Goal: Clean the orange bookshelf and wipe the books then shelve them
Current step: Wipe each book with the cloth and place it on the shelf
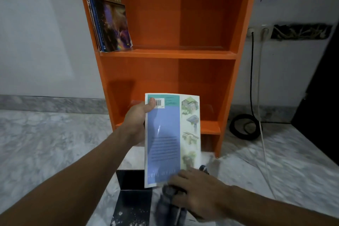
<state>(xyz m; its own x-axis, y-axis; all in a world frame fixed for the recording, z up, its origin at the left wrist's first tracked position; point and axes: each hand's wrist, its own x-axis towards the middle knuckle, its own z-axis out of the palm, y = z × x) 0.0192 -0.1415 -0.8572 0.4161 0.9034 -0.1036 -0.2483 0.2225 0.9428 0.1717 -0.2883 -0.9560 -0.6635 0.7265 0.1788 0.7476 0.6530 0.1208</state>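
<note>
The orange bookshelf (168, 54) stands against the white wall straight ahead. Its upper shelf holds several books leaning at the left, the front one a dark "Cyber Law" book (111, 14). My left hand (139, 117) grips the top left edge of a blue and white book (165, 139), held upright in front of the lower shelf with its back cover toward me. My right hand (194, 191) presses a dark grey cloth (170, 205) against the book's bottom edge. The cloth hangs blurred below the hand.
A black box-like object (132, 194) lies on the marble floor under the book. A coiled black cable (245, 126) and a white cable (264, 148) run from wall sockets right of the shelf. A dark object (319, 97) fills the right edge.
</note>
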